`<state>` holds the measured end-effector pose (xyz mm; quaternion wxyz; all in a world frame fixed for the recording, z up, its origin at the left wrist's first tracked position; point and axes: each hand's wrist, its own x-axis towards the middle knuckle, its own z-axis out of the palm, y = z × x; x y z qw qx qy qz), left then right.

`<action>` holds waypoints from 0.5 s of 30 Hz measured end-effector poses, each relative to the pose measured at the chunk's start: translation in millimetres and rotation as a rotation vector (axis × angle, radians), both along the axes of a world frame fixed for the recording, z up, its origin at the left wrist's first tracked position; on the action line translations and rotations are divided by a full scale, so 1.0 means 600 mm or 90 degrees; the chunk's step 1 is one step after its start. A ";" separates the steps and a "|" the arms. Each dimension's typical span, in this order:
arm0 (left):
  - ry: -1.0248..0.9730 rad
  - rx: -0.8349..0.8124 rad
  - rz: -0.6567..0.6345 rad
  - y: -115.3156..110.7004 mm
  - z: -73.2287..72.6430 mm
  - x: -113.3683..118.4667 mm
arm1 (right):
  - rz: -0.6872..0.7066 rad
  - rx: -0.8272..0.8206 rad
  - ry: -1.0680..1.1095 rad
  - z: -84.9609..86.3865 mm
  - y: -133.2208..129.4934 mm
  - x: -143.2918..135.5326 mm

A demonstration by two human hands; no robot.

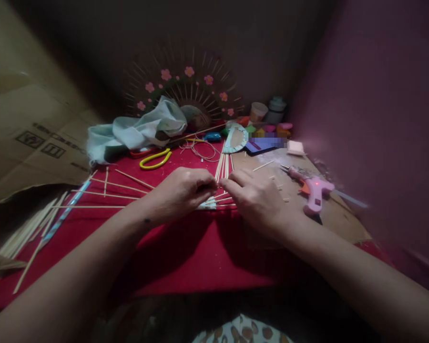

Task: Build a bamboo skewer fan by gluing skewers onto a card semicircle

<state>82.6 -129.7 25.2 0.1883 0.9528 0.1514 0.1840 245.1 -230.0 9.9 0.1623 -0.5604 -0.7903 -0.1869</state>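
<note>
My left hand and my right hand meet over the middle of the red cloth, thumbs and fingers closed in pinches nearly touching. Whatever lies between the fingertips is too small to make out. Just under them, several thin wooden sticks run over a pale patterned piece, partly hidden by my left hand. More sticks reach back from the fingertips toward a light-blue rounded piece of fabric-edged card. Left of my left hand, loose sticks lie spread out.
A pink glue gun with its light on rests at right on brown cardboard. Yellow-handled scissors, crumpled cloth and a phone lie behind. A flower-decorated stick fan stands at the back wall. Cardboard boxes flank the left.
</note>
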 end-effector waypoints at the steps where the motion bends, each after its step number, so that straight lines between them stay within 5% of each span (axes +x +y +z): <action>1: 0.020 -0.007 0.001 0.005 0.000 -0.004 | -0.005 -0.009 -0.017 -0.005 0.006 0.001; 7: 0.150 -0.087 0.062 0.057 0.012 -0.055 | -0.063 -0.073 -0.016 -0.002 0.019 0.030; 15: 0.305 0.037 0.107 0.058 -0.045 -0.059 | -0.059 -0.138 -0.015 0.004 0.035 0.047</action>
